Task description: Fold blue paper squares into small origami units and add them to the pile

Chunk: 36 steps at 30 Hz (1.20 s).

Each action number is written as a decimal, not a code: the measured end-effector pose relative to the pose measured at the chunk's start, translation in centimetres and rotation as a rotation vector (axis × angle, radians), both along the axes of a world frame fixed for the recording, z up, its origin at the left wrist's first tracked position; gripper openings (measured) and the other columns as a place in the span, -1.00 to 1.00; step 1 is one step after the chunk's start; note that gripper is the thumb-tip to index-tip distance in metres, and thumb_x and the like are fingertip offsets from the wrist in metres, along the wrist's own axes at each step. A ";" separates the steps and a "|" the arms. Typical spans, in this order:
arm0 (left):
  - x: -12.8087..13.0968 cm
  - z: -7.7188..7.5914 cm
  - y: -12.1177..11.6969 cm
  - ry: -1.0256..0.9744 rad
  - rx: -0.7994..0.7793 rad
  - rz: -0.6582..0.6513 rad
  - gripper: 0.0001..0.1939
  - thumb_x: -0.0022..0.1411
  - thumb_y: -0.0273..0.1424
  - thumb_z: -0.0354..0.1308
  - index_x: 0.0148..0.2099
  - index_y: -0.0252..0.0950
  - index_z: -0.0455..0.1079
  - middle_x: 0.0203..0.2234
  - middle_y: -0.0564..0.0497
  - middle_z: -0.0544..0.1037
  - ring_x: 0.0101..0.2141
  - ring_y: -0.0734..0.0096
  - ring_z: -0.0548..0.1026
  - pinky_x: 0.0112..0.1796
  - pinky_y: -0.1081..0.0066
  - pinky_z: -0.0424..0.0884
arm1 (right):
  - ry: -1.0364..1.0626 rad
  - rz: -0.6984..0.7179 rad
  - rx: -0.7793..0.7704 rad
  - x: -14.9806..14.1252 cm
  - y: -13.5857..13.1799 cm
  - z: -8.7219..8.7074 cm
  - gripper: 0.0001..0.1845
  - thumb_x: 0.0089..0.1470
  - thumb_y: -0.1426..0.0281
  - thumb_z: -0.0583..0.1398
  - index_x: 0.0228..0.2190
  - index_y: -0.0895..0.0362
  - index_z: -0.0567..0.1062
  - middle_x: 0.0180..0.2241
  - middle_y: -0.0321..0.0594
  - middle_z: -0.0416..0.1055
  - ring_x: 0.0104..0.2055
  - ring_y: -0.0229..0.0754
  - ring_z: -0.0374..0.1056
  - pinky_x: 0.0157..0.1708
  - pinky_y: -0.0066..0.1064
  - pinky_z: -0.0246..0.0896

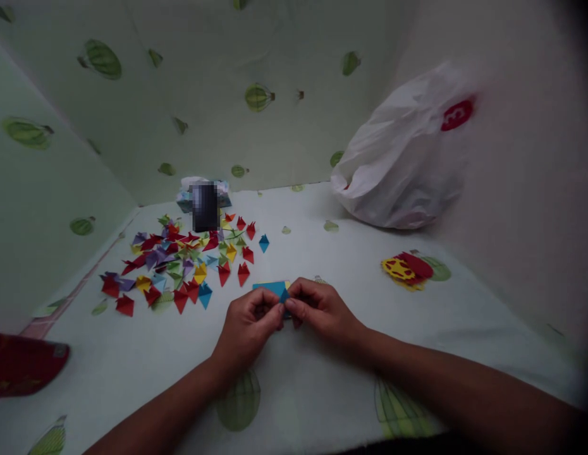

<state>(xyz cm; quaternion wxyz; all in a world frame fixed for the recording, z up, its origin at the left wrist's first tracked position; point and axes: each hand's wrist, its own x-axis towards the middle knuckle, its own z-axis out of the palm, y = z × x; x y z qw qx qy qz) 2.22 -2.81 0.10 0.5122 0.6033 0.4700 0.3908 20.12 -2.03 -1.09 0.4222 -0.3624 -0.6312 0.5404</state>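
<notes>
Between the fingertips of both hands is a small blue piece of folded paper (284,295), partly hidden by the fingers. My left hand (249,323) pinches it from the left, and my right hand (328,311) pinches it from the right, with the thumbs almost meeting. Just behind and under the fingers, flat blue paper (268,287) lies on the table, with a pale yellow edge showing at its right. Left of my hands is a loose pile of small folded paper shapes (184,253) in red, blue, yellow, green and purple.
A tissue box (184,201) stands behind the pile, with a dark, blurred-out object (206,207) before it. A stuffed white plastic bag (398,158) sits at the back right. Red and yellow cut-out shapes (401,270) lie at right. A dark red object (26,366) is at the left edge.
</notes>
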 end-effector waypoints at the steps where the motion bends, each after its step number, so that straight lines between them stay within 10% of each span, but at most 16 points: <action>1: 0.0 -0.1 0.0 0.021 0.007 -0.007 -0.77 0.16 -0.27 0.24 -0.43 -0.29 0.36 -0.60 0.08 0.44 -0.55 0.49 0.37 -0.49 0.48 0.28 | -0.001 0.003 -0.009 0.0 0.0 0.0 -0.76 0.16 0.25 0.23 -0.46 0.13 0.39 -0.55 -0.36 0.35 -0.53 -0.32 0.28 -0.49 -0.46 0.21; 36: -0.2 -0.3 -0.4 -0.047 0.063 0.001 -0.75 0.30 -0.25 0.15 -0.38 -0.30 0.41 -0.57 0.05 0.45 -0.50 0.46 0.40 -0.42 0.43 0.32 | -0.017 -0.053 -0.015 0.3 -0.4 0.4 -0.75 0.22 0.26 0.21 -0.44 0.14 0.52 -0.54 -0.27 0.51 -0.46 -0.24 0.43 -0.35 -0.38 0.34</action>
